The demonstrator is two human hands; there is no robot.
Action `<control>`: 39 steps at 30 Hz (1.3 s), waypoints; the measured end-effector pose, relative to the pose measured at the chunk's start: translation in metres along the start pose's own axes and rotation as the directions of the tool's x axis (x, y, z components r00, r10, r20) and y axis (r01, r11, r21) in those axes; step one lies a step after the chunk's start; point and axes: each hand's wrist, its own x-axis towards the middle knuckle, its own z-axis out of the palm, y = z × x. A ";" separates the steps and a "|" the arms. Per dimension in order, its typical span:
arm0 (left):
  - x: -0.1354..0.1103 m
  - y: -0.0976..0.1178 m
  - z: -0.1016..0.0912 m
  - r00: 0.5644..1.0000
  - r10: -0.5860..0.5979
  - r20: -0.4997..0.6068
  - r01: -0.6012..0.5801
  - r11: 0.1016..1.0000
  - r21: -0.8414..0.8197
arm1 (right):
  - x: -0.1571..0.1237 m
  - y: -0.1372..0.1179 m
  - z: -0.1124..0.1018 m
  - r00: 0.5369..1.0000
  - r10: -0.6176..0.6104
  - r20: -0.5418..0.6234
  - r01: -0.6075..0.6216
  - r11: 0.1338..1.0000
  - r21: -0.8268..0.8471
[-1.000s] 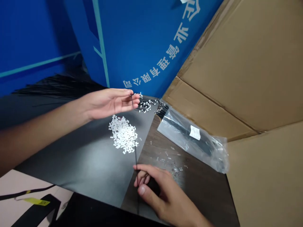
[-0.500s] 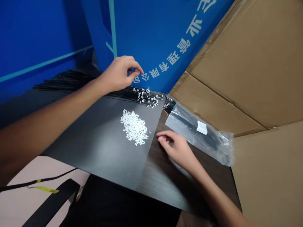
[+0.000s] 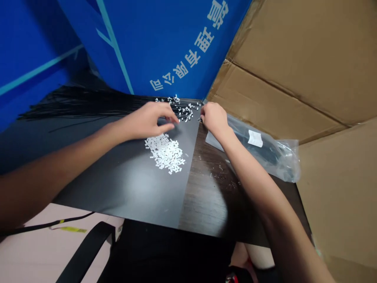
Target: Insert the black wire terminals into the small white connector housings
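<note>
Left hand [image 3: 144,122]: curled just above the wire tips, apart from the right; grip unclear.
Right hand [image 3: 214,118]: at the far corner of the matte black sheet [image 3: 118,184]; grip unclear.
Thin black wire sheaf [image 3: 88,104]: runs sideways along the far edge, nearer the left hand.
White rectangular plastic pieces [image 3: 165,153]: heaped just below the left hand.

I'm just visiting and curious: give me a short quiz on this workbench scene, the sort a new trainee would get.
1. Which is nearer the clear plastic bag: the left hand or the right hand?
2. True or false: the pile of small white pieces lies on the black sheet.
3. What colour is the lettering on the blue board? A red, B white, C yellow.

Key: 1 the right hand; 2 true; 3 B.
</note>
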 end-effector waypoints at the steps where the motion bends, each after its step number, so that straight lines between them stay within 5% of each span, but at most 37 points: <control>1: -0.004 0.016 0.004 0.996 0.036 0.084 -0.030 0.996 -0.080 | 0.001 0.000 0.003 1.000 -0.004 0.003 0.004 1.000 -0.016; 4: -0.013 0.052 0.017 0.964 0.144 0.224 -0.115 0.984 -0.140 | 0.002 0.000 0.007 1.000 -0.027 0.000 0.027 0.998 -0.049; 7: -0.018 0.067 0.026 0.948 0.173 0.266 -0.149 0.983 -0.110 | 0.004 -0.002 0.010 0.999 -0.053 -0.006 0.053 0.997 -0.063; 26: -0.022 0.060 0.028 0.924 0.255 0.284 -0.256 0.966 -0.032 | -0.003 -0.012 -0.009 0.997 -0.076 0.026 0.077 0.997 -0.016; 32: -0.022 0.063 0.024 0.947 0.199 0.251 -0.207 0.978 0.006 | -0.010 -0.013 -0.031 0.985 -0.078 -0.151 0.087 0.995 0.056; 35: -0.022 0.067 0.020 0.976 0.126 0.179 -0.124 0.992 -0.022 | -0.009 -0.014 -0.053 0.900 -0.044 -0.435 0.126 0.979 0.161; 39: -0.021 0.080 0.014 0.992 0.019 0.123 -0.003 0.993 -0.122 | 0.008 0.006 -0.099 0.652 0.145 -0.744 0.213 0.907 0.363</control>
